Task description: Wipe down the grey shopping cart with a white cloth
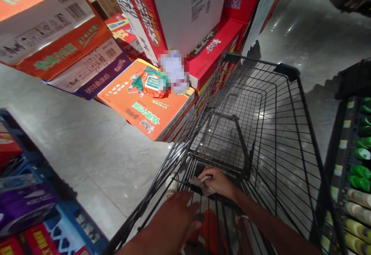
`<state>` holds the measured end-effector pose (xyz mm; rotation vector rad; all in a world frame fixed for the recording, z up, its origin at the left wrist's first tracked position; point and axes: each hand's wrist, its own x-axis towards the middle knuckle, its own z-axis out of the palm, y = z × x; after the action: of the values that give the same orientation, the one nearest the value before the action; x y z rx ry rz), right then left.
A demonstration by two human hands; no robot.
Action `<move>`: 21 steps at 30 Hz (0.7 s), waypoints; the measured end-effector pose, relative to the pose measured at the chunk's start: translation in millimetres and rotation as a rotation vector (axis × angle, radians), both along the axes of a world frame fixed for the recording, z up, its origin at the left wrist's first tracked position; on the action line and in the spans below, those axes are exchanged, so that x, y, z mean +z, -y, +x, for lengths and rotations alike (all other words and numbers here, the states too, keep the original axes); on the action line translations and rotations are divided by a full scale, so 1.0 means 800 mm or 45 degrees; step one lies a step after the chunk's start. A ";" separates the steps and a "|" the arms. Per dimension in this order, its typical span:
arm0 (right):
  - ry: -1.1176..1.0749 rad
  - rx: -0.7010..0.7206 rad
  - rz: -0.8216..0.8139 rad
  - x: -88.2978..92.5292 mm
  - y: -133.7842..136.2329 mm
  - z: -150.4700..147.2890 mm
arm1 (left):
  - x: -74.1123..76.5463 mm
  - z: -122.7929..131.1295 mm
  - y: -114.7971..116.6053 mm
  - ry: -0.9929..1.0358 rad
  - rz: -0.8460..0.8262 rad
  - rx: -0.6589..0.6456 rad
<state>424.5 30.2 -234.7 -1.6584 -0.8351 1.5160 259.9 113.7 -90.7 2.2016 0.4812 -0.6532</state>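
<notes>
My right hand (218, 181) is inside the black wire shopping cart (278, 104), its fingers closed on a crumpled pale wipe (203, 187). The wipe touches the dark panel of the cart's child-seat part. Nearer to me, my left hand (175, 218) is over the cart's near end with its fingers apart and nothing visible in it. Below and between the hands shows an orange part (210, 228) of the cart. A green-and-orange wipes packet (155, 84) lies on an orange noodle carton (145, 108), beside a pixelated pale object (174, 71).
Stacked noodle cartons (55, 34) stand at the upper left, and red cartons (214, 50) rise beside the cart's far left side. Blue crates (75, 224) with packaged goods are at lower left. A shelf of bottles (359, 177) lines the right. A pale perforated shoe (172, 185) shows below.
</notes>
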 end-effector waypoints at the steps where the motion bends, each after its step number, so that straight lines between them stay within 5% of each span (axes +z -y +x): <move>1: 0.030 -0.041 -0.001 0.003 0.001 0.003 | 0.008 0.003 -0.014 -0.075 0.049 0.040; 5: 0.119 -0.117 0.050 0.012 0.012 0.001 | 0.009 0.017 -0.049 -0.297 0.121 0.081; 10: 0.156 -0.046 0.135 0.012 0.025 -0.019 | -0.033 0.019 -0.047 -0.489 0.080 0.090; 21: 0.415 0.089 0.114 -0.044 0.003 -0.023 | -0.093 0.009 -0.044 -0.630 0.085 0.193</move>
<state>406.1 28.1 -269.6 -1.8529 -1.1265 1.2493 267.3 148.6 -165.0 2.0293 0.9220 -1.1165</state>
